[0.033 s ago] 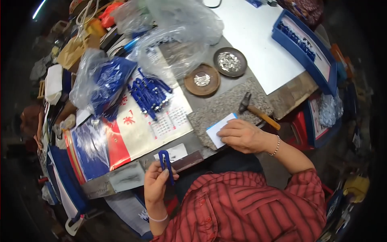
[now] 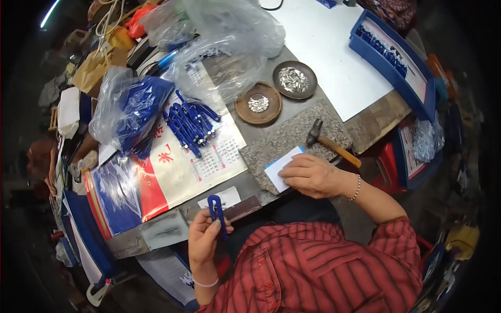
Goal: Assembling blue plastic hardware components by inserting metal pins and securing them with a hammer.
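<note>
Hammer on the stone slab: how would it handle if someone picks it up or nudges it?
The hammer likely feels head-heavy: a dark metal head on a slim wooden handle. Nudged, it probably pivots rather than rolls, since it lies flat on the rough stone slab. It looks stiff and sturdy, not fragile.

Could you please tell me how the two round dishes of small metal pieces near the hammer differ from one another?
The brown dish is reddish-brown with a broad rim; the grey dish is dark grey with a thinner rim. The brown dish holds a small central heap of silvery pieces, while the grey dish's pieces spread wider. The brown dish lies nearer the person. Both are round, shallow and lie flat, side by side.
</note>
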